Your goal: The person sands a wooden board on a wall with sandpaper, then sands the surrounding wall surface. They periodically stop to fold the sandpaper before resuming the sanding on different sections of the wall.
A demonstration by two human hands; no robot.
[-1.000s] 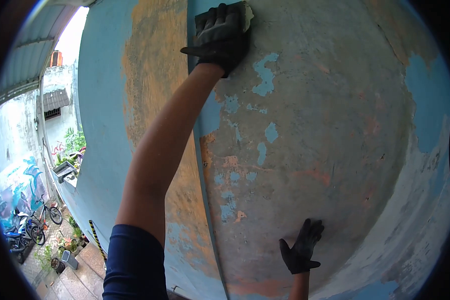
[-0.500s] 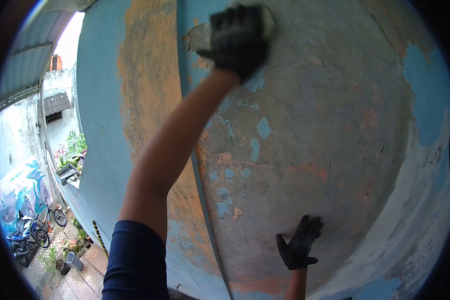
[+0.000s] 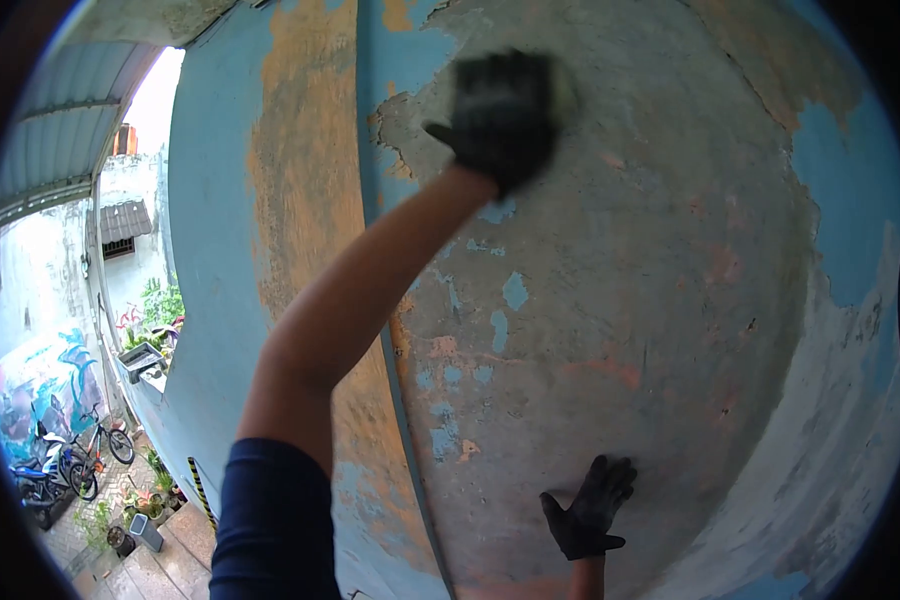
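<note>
My left hand point(image 3: 505, 120), in a black glove and blurred by motion, is high on the worn grey wall point(image 3: 630, 250). It is closed on a pale pad point(image 3: 566, 95), of which only a blurred edge shows beyond the hand's right side. Lower down and to the right, my gloved right hand point(image 3: 592, 508) lies flat against the same wall, fingers apart and holding nothing. Between the hands are small patches of blue paint point(image 3: 515, 290) and reddish stains.
A raised vertical edge point(image 3: 400, 400) runs beside an orange-brown strip point(image 3: 310, 150) left of the grey area. Farther left, beyond the blue wall point(image 3: 210, 250), are bicycles point(image 3: 95, 445), potted plants point(image 3: 120, 540), steps point(image 3: 185, 535) and a metal roof point(image 3: 65, 130).
My left hand has moved rightward across the wall with the pad. The whole view has shifted, so the wall appears lower. My right hand keeps about the same place on the wall.
</note>
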